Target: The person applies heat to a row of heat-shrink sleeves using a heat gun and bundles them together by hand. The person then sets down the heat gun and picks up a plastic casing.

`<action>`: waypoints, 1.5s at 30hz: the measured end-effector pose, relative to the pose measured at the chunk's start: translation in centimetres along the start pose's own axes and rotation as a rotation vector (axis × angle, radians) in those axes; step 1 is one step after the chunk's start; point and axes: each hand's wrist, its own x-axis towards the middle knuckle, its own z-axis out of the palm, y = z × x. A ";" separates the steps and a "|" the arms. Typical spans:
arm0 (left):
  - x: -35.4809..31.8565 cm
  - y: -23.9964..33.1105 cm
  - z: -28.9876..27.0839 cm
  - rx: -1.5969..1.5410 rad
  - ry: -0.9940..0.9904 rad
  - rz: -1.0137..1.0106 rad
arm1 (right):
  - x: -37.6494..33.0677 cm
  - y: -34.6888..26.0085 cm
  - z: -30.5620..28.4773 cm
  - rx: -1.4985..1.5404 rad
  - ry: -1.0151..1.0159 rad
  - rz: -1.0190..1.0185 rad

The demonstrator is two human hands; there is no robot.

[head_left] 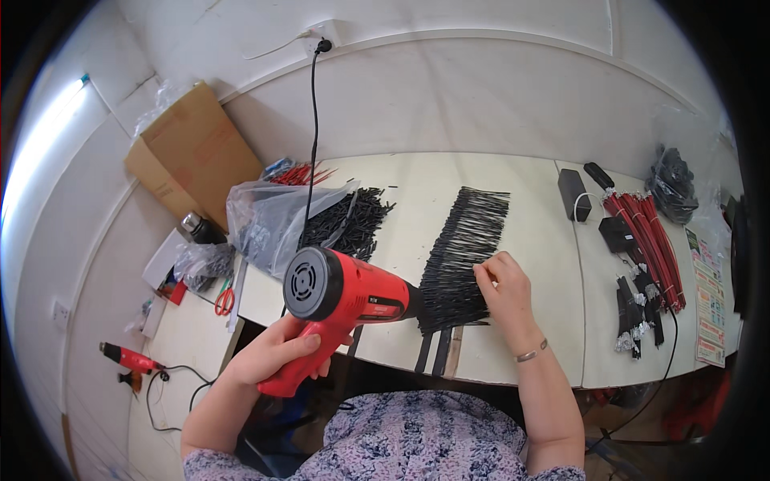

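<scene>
My left hand (277,353) is wrapped around the grip of a red heat gun (370,290) with a black vented rear cap. The gun's dark nozzle points right, at the lower left part of a long row of thin black strips (467,248). These strips lie side by side across the white table, closely packed, from near its front edge toward the back. At the row's right side my right hand (507,295) has its fingers curled, thumb and forefinger close together at the strip ends. Whatever those fingertips pinch is too small to make out.
Left of the row lie a heap of short black tubes (361,220) and a clear plastic bag (261,224). A black cord (314,128) hangs from the wall socket. Bundled red wires (654,248) and black adapters (573,194) sit at right. Far left rests another red heat gun (132,358).
</scene>
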 end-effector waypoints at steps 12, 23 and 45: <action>6.3 2.3 -0.2 -0.008 0.016 0.110 | 0.2 -0.5 -0.5 0.037 0.005 -0.034; 8.2 2.2 1.2 -0.007 0.115 0.174 | 0.3 -0.2 -0.6 0.031 0.014 -0.044; 10.1 -5.7 16.5 0.444 0.192 0.827 | -6.4 -8.0 -3.7 0.937 0.011 0.353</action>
